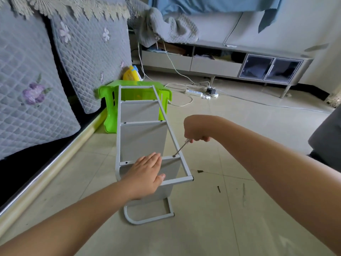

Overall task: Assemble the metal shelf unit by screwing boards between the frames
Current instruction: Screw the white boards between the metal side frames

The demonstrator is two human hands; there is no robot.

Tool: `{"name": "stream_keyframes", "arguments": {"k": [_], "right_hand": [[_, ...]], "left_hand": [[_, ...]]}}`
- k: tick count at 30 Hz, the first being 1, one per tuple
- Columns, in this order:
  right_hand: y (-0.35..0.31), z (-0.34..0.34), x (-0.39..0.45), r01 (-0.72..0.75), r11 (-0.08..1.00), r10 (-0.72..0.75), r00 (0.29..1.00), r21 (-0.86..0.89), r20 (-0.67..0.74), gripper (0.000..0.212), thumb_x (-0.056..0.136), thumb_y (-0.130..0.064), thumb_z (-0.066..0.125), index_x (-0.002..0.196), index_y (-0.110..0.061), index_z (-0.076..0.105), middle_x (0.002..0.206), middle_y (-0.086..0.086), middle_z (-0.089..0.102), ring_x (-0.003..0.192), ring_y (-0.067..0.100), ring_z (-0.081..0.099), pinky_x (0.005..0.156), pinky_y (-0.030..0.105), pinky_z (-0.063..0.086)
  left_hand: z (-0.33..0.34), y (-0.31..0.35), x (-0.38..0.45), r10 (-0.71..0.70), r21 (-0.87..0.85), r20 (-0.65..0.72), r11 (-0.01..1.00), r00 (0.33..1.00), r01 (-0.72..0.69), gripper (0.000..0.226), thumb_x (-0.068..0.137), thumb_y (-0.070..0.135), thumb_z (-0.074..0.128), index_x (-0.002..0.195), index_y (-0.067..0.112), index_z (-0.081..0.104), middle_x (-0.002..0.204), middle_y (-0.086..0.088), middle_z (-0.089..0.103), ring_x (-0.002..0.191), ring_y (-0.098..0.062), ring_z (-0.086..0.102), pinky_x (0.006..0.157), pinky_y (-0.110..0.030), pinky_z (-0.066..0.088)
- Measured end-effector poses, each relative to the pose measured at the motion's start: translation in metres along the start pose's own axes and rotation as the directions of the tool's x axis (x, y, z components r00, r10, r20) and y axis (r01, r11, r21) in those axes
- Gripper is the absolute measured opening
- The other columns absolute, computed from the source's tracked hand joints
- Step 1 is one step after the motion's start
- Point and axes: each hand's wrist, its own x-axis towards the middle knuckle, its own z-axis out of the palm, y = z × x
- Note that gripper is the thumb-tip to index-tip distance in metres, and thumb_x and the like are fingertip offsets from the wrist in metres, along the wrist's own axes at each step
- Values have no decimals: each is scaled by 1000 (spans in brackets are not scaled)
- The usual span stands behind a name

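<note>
A white metal shelf unit (166, 124) lies on its side on the tiled floor, with grey boards (142, 139) standing between its two frames. My left hand (145, 174) lies flat with straight fingers on the upper frame near its front end. My right hand (195, 130) grips a screwdriver (181, 147) in a fist. The tool's tip sits on a screw (174, 155) at the right end of the nearest crossbar. Two loose dark screws (200, 171) (219, 188) lie on the floor to the right of the unit.
A green plastic stool (108, 108) stands against the shelf's far end, beside a sofa (46, 80) with quilted grey covers on the left. A power strip (193, 92) and white cables trail across the floor before a low TV cabinet (239, 61). A dark object (326, 137) sits at the right edge.
</note>
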Motion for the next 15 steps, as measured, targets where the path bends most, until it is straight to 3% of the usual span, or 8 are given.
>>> {"name": "stream_keyframes", "arguments": {"k": [3,6,10,13,15], "right_hand": [[43,3,0,-22,978,55,986,206,-159,17,96,-15,42,90,-6,55,60,4,47,47,13,39,43,20,34],[93,40,20,-125,970,146,986,210,-85,33,99,-20,34,100,5,57,74,15,52,48,15,40,36,14,33],[139,136,59,-276,932,280,960,235,19,29,94,-10,41,114,5,56,67,5,48,62,20,52,50,22,40],[149,212,76,-307,930,290,951,201,107,30,94,-11,41,120,-1,50,99,14,59,99,30,59,74,31,45],[147,252,85,-324,920,301,945,222,132,33,94,-12,41,126,-4,44,115,16,58,106,31,57,81,34,44]], "left_hand": [[-10,1,5,-12,-106,-17,994,1000,10,63,100,40,24,149,11,-3,157,-2,-5,144,-13,1,115,-27,5],[-16,16,31,-10,-138,-134,990,991,-9,62,99,38,29,148,9,6,157,-4,4,144,-15,8,114,-28,13],[-17,41,80,-60,-245,-136,969,989,25,65,99,38,30,148,6,4,157,-8,-2,145,-17,0,118,-32,9],[-22,51,104,-152,-250,-139,962,979,113,65,99,37,31,148,4,5,157,-10,-3,145,-20,-1,116,-33,8],[-25,55,115,-169,-175,-149,974,974,143,66,98,38,32,147,2,6,157,-11,-2,145,-21,-2,116,-34,8]]}}
